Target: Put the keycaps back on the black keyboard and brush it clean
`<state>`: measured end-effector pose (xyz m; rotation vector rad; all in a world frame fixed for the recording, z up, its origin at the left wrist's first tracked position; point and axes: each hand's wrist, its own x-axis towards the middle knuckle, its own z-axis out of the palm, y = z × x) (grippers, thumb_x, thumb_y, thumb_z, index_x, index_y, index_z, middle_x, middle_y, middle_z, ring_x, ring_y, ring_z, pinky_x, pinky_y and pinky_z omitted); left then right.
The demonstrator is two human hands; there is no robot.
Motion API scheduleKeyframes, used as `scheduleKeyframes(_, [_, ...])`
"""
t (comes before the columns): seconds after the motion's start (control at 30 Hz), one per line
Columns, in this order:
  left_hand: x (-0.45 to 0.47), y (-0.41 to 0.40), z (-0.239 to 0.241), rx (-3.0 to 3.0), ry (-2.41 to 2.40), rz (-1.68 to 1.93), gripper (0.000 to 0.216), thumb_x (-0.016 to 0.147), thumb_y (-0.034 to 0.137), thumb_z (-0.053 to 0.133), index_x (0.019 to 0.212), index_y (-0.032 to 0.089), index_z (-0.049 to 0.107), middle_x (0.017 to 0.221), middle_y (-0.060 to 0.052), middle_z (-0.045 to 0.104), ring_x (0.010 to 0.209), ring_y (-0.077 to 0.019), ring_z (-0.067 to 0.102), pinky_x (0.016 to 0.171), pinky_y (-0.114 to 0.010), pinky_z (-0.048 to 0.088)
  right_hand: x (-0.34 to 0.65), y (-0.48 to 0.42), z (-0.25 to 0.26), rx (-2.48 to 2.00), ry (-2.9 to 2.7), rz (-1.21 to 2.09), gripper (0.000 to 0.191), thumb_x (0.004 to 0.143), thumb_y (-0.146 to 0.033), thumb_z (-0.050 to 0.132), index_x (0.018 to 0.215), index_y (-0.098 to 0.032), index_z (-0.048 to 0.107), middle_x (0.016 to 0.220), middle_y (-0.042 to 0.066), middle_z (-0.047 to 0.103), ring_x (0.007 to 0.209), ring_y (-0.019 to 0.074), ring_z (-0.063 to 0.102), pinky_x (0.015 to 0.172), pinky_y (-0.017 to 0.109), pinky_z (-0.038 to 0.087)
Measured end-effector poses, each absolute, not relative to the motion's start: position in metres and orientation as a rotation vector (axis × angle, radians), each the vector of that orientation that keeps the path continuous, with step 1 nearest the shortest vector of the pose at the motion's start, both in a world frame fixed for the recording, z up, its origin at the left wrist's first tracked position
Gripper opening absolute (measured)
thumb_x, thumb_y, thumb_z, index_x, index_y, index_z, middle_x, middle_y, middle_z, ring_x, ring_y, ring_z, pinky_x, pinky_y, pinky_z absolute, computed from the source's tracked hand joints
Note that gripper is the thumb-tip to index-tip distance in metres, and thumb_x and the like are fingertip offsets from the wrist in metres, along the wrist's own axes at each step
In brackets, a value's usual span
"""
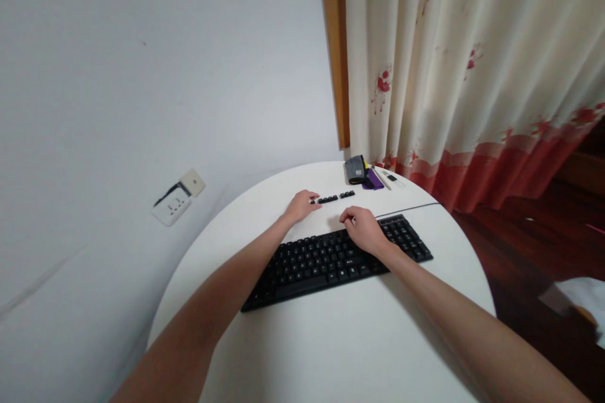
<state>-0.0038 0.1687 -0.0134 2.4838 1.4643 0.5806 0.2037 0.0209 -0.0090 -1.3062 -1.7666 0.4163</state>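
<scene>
Overlapping keyboard (316, 262): right hand (362, 228), grip unclear | left hand (301, 205): keycap (312, 202) partly hidden

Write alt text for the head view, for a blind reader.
A person's left hand is at the left end of a row of black keycaps on a white table; the right hand is over a black keyboard.
</scene>
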Motion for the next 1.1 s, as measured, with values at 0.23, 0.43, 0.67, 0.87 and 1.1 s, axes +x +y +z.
scheduleKeyframes(0.23, [-0.010, 0.157, -0.006, 2.449, 1.427, 0.620, 0.017, 0.080, 0.023, 0.070, 0.095, 0.017, 0.077, 0.095, -0.008, 0.073, 0.086, -0.0213, 0.066, 0.082, -0.032, 0.050, 0.203, 0.023, -0.012, -1.310, -1.791, 0.431, 0.022, 0.078, -0.005, 0.050, 0.076, -0.019, 0.067, 0.083, 0.005, 0.070, 0.079, 0.0181, 0.062, 0.079, 0.031, 0.046])
scheduleKeyframes(0.43, [-0.014, 0.110, 0.013, 2.486, 1.192, 0.700, 0.018, 0.079, 0.026, 0.072, 0.095, 0.018, 0.077, 0.087, -0.006, 0.071, 0.078, -0.0180, 0.063, 0.075, -0.029, 0.049, 0.200, 0.023, -0.013, -1.234, -1.785, 0.394, 0.015, 0.081, -0.010, 0.058, 0.090, -0.019, 0.066, 0.089, 0.004, 0.068, 0.081, 0.0176, 0.061, 0.079, 0.032, 0.047])
scheduleKeyframes(0.67, [-0.003, 0.049, 0.028, 2.376, 0.972, 0.745, 0.019, 0.083, 0.031, 0.070, 0.097, 0.020, 0.076, 0.089, -0.005, 0.068, 0.076, -0.0159, 0.062, 0.070, -0.027, 0.049, 0.187, 0.011, -0.006, -1.002, -1.817, 0.450, 0.006, 0.086, -0.017, 0.064, 0.090, -0.020, 0.063, 0.090, 0.003, 0.062, 0.080, 0.0153, 0.060, 0.074, 0.029, 0.048])
scheduleKeyframes(0.87, [-0.002, 0.041, 0.027, 2.218, 1.002, 0.796, 0.017, 0.080, 0.029, 0.072, 0.092, 0.018, 0.076, 0.091, -0.006, 0.071, 0.077, -0.0162, 0.064, 0.073, -0.028, 0.053, 0.186, 0.009, -0.004, -0.976, -1.821, 0.477, 0.007, 0.083, -0.012, 0.066, 0.084, -0.019, 0.064, 0.082, 0.001, 0.062, 0.074, 0.0141, 0.059, 0.070, 0.028, 0.047])
scheduleKeyframes(1.1, [-0.012, 0.039, 0.011, 2.081, 1.175, 0.810, 0.023, 0.077, 0.016, 0.072, 0.100, 0.016, 0.073, 0.093, -0.005, 0.076, 0.082, -0.0169, 0.067, 0.081, -0.030, 0.054, 0.192, 0.014, -0.007, -1.099, -1.782, 0.461, 0.003, 0.085, -0.017, 0.065, 0.083, -0.019, 0.066, 0.083, 0.002, 0.065, 0.073, 0.0146, 0.059, 0.069, 0.028, 0.047])
